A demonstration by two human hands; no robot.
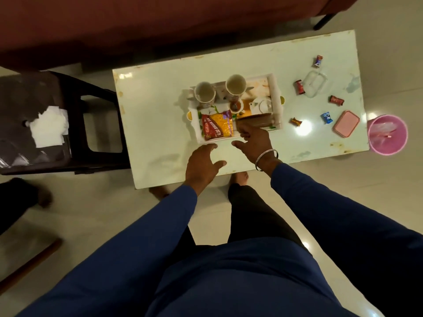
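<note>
at the far left, a dark stool holds white paper. on the white bench, a tray carries two cups and a snack packet. the left hand hovers just before the tray's near rim, grip apart, fingers spread. the right hand reaches the rim beside the packet, grip apart, holding nothing. further right lie wrapped sweets, then a pink bin.

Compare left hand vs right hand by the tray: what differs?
Right hand wears a metal bangle; left hand has a bare wrist. Right hand's fingers lie over the tray rim beside the snack packet; left hand spreads over the table, just outside the tray. Both are open, holding nothing, in blue sleeves.
</note>
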